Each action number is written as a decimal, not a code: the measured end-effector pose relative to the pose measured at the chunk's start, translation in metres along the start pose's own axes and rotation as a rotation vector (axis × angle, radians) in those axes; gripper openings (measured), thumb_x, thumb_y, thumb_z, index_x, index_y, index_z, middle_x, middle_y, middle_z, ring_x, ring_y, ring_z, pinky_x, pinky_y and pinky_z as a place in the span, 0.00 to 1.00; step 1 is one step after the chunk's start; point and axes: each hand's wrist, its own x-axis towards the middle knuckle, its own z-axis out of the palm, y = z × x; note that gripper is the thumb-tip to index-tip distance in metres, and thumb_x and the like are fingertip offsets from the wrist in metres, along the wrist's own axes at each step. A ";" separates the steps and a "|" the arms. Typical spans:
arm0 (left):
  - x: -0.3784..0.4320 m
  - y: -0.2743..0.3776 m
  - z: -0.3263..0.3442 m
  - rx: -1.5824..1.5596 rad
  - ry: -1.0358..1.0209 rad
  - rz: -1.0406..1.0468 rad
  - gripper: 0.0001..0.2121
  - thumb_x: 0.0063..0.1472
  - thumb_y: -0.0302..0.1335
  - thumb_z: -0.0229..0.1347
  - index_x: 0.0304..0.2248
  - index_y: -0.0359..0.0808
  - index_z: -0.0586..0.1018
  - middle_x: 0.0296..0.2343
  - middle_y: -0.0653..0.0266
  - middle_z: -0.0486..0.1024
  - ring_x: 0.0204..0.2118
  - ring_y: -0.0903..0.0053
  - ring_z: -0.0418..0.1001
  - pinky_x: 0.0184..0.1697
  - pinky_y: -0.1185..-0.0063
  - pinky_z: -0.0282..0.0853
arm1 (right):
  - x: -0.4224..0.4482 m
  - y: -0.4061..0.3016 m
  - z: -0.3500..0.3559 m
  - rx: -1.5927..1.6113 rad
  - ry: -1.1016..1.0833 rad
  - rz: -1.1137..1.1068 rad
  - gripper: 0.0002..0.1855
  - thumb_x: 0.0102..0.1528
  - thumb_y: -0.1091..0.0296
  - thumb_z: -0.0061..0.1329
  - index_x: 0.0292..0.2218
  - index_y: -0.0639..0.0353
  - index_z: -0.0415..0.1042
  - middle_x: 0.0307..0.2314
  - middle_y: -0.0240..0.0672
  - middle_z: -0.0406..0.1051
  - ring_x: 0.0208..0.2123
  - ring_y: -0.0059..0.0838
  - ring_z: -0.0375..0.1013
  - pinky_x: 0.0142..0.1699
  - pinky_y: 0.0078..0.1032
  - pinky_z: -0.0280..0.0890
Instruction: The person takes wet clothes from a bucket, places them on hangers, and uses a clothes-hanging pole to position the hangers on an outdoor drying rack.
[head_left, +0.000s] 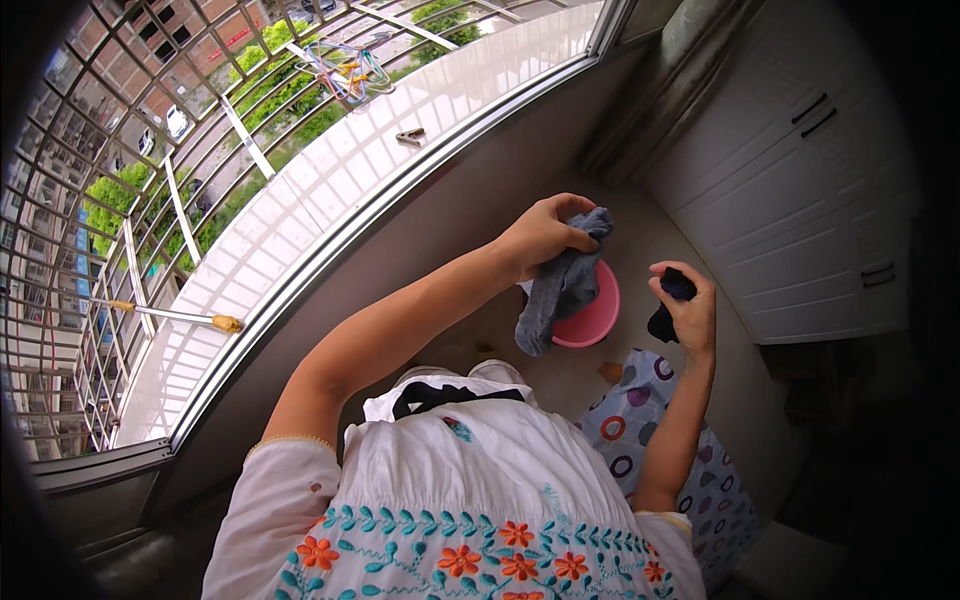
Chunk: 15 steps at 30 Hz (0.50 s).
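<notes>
My left hand (551, 232) grips a grey-blue cloth item (562, 285), perhaps a sock, by its upper end, and the rest of it hangs down. Below the cloth, on the floor, is a pink plastic basin (596, 315), partly hidden by it. Farther right, my right hand (694, 307) holds a small black cloth item (663, 325) bunched between thumb and fingers. The two hands are apart, and the cloths do not touch each other.
Beyond the window frame at left, a ledge (322, 180) bears a clothes peg (410, 137), several wire hangers (349, 71) and a metal pole (180, 315). Metal bars enclose it. White cabinets (780, 202) stand right. Patterned fabric (637, 412) lies near my right arm.
</notes>
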 end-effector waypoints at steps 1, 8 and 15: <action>0.002 -0.003 0.002 -0.017 0.047 -0.028 0.21 0.43 0.16 0.54 0.40 0.33 0.66 0.31 0.61 0.68 0.32 0.78 0.70 0.33 0.80 0.70 | -0.002 -0.010 0.018 -0.089 -0.042 -0.073 0.09 0.41 0.76 0.53 0.28 0.64 0.69 0.21 0.29 0.66 0.26 0.16 0.64 0.33 0.14 0.59; -0.010 0.007 -0.003 -0.120 0.237 -0.094 0.24 0.45 0.19 0.55 0.43 0.34 0.62 0.31 0.60 0.67 0.29 0.75 0.71 0.31 0.78 0.71 | -0.002 -0.024 0.079 -0.286 0.079 -0.369 0.20 0.35 0.77 0.53 0.34 0.60 0.65 0.26 0.40 0.67 0.29 0.40 0.67 0.34 0.27 0.62; -0.014 0.000 -0.027 -0.217 0.003 -0.035 0.18 0.52 0.23 0.50 0.43 0.33 0.61 0.30 0.59 0.68 0.26 0.75 0.71 0.28 0.80 0.69 | 0.011 -0.022 0.080 -0.175 0.105 -0.526 0.09 0.40 0.77 0.52 0.28 0.64 0.69 0.25 0.36 0.66 0.25 0.33 0.68 0.30 0.21 0.61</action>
